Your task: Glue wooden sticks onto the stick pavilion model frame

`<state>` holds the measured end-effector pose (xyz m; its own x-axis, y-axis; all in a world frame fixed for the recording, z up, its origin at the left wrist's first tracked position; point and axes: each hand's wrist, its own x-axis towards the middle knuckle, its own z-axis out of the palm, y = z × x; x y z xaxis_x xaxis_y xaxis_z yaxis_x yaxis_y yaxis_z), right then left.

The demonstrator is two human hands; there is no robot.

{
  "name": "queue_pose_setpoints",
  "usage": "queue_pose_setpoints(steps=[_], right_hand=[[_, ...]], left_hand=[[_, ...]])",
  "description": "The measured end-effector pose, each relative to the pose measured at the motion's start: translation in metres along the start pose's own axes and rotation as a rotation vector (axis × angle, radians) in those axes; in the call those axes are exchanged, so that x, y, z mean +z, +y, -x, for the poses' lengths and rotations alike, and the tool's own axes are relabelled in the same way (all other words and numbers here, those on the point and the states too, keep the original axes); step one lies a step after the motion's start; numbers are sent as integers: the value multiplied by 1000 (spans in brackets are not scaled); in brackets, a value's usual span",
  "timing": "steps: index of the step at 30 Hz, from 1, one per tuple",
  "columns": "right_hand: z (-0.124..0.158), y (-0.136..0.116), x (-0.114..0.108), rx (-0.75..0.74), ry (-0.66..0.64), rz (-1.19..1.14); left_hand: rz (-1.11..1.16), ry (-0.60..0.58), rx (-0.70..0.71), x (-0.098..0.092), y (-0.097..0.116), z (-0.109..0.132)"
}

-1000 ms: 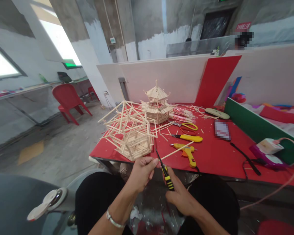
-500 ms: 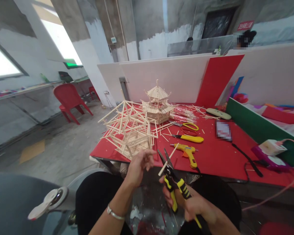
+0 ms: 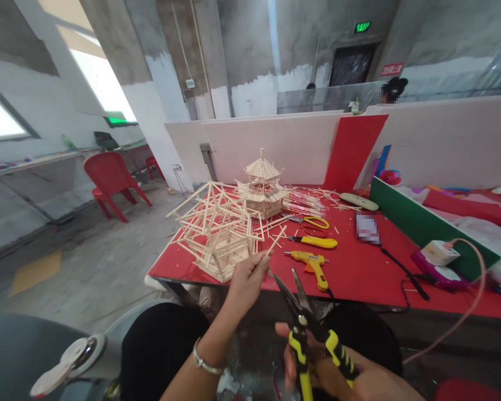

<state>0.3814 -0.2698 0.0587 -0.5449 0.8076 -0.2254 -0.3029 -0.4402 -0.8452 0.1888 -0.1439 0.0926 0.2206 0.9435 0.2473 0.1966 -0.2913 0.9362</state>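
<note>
Pinched in the fingers of my left hand is a thin wooden stick, tilted up to the right over the table's front edge. My right hand is wrapped round the yellow-and-black handles of long-nose pliers. Their jaws are spread, point away from me, and have nothing between them. The stick is apart from the jaws. Just beyond my left hand stands an open stick framework with a slatted base. Behind it is a pagoda model with a pointed roof.
On the red table lie a yellow glue gun, a yellow-handled cutter, scissors and loose sticks in plastic. At right are a green board and a white plug adapter with a pink cable.
My left hand has closed on the stick, which lay across the pliers before, and lifted it away. The pliers have come lower and nearer, with their jaws wider apart. The view has shifted slightly.
</note>
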Motion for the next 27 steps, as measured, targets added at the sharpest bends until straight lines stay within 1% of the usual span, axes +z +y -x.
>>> queue_pose_setpoints(steps=[1, 2, 4, 5, 6, 7, 9, 12, 14, 15, 17, 19, 20, 21, 22, 23, 24, 25, 27], right_hand=[[0, 1, -1, 1, 53, 68], [-2, 1, -2, -3, 132, 176], [-9, 1, -1, -27, 313, 466], [-13, 1, -1, -47, 378, 604], [-18, 1, 0, -68, 410, 703], [-23, 1, 1, -90, 409, 745], [-32, 4, 1, -126, 393, 732], [-47, 15, 2, -153, 369, 554], [-57, 26, 3, -118, 283, 325], [-61, 31, 4, -82, 216, 185], [-64, 36, 6, -9, 54, -103], [-62, 32, 8, 1, -73, -327], [-60, 26, 7, -31, -84, -394], [-58, 17, 3, -66, -55, -413], [-56, 6, -2, -91, 8, -373], [-57, -6, -11, -103, 109, -276], [-59, -19, -20, -62, 191, -98], [-64, -32, -32, -31, 285, 136], [-77, -57, -54, -69, 472, 646]], left_hand=[[-81, 24, 1, -6, -1, 3], [-149, 54, 2, -12, -1, 8], [-229, 110, 7, -21, -2, 17], [-250, 128, 15, -23, -1, 22], [-270, 134, 28, -25, -1, 25], [-300, 134, 45, -26, 0, 28], [-396, 108, 90, -25, 1, 32], [-489, 44, 159, -21, 3, 32], [-455, 21, 178, -20, 2, 29], [-426, 15, 175, -19, 0, 28], [-359, 3, 134, -19, -7, 25], [-296, 19, 57, -21, -17, 24], [-263, 44, 14, -22, -22, 25], [-231, 78, -28, -23, -27, 26], [-201, 112, -66, -24, -32, 27], [-168, 135, -96, -25, -36, 28], [-127, 146, -118, -25, -39, 29], [-83, 145, -134, -24, -41, 29], [10, 144, -174, -22, -43, 30]])
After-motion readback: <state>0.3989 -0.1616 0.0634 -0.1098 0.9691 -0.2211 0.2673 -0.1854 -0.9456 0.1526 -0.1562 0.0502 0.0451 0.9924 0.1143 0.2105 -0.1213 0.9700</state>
